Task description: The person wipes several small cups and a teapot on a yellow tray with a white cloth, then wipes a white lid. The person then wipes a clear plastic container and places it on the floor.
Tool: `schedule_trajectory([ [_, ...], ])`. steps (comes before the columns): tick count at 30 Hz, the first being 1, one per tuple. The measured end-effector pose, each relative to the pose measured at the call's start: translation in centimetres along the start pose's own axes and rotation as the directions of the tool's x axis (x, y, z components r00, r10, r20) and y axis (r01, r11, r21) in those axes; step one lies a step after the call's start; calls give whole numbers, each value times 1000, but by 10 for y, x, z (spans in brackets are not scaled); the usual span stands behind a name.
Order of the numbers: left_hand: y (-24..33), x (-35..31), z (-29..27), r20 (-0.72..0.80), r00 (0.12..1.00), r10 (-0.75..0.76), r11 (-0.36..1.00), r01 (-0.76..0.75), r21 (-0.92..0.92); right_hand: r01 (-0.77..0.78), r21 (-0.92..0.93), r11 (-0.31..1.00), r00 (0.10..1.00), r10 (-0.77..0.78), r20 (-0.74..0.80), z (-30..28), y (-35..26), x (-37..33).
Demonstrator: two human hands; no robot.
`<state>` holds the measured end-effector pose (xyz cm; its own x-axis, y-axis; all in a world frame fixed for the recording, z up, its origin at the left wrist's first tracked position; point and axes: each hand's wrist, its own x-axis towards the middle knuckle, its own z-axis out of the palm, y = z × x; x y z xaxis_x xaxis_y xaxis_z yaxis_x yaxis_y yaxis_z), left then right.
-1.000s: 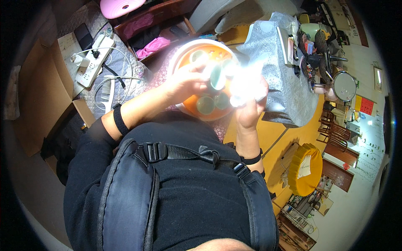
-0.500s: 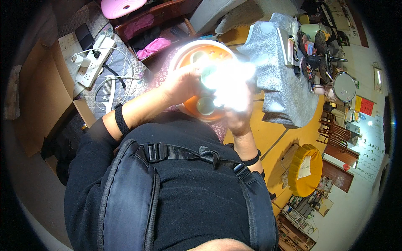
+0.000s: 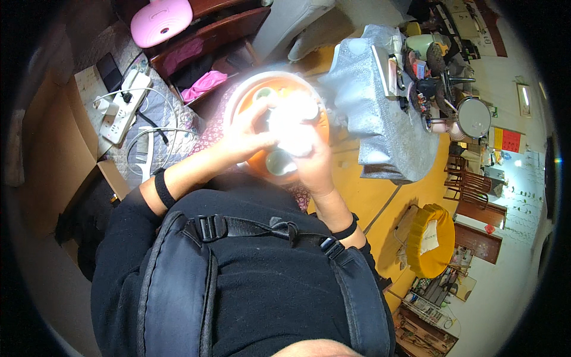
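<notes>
An orange basin with a white rim (image 3: 235, 110) rests in front of my body on a flowered cloth. My left hand (image 3: 253, 131) reaches in from the left, thumb and fingers spread around one side of a glaring white object (image 3: 291, 122). From the right, my right hand (image 3: 315, 163) grips the same bright mass, its fingers washed out by light. Glare hides the object's outline and kind; its upper part looks rounded. Inside the basin sit a pale round cup-like piece (image 3: 264, 95) near the far side and another round pale piece (image 3: 279, 162) near me.
A white power strip (image 3: 126, 107) with cables and a white comb (image 3: 143, 154) lie on the quilted surface at left. Behind them is a drawer with pink cloth (image 3: 204, 85). At right stand a silver-covered table (image 3: 392, 143) and a yellow-covered stool (image 3: 434, 241).
The glare over my hands has shrunk, showing more of the fingers. My left thumb now shows apart from its fingers. The surroundings have shifted slightly left in view.
</notes>
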<state>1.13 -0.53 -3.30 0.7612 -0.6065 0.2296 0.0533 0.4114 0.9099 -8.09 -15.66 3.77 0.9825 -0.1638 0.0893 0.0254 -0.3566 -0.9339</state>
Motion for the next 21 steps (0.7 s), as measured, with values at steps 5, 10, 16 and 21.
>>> schedule_trajectory([
  [5,24,5,1,221,927,302,786,-373,493,-378,589,714,895,445,35,-10,13,-2],
  [10,37,8,12,276,894,354,605,-444,661,-362,869,337,826,548,132,-17,25,-5],
  [16,32,-1,8,174,967,188,898,-240,368,-148,405,902,988,154,17,-15,14,-10],
  [21,29,1,7,128,989,-72,995,63,73,-81,216,973,996,85,-6,-12,15,-3],
])
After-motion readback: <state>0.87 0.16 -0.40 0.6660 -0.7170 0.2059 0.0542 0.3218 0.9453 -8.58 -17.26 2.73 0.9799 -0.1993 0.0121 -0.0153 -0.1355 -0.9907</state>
